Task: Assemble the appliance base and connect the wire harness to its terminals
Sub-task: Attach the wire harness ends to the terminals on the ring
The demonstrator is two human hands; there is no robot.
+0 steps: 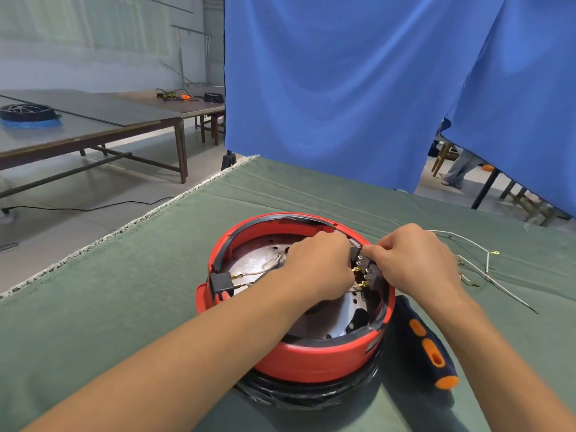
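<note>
A round red appliance base point(314, 358) lies upside down on the green cloth, its silver metal plate point(255, 260) showing inside. A black terminal block point(366, 269) with brass tabs sits at the inner right rim. My left hand point(318, 268) reaches into the base with fingers curled at the block's left side. My right hand point(414, 260) pinches the block's top from the right. A second black connector point(222, 283) with attached wires sits at the left rim. A loose white wire harness point(481, 263) lies on the cloth to the right.
A screwdriver with a dark blue and orange handle point(428, 344) lies just right of the base. A blue curtain point(374, 82) hangs behind the green-covered table point(124, 307). Other tables point(93, 120) stand at the far left; a person's legs point(458, 169) show behind the curtain.
</note>
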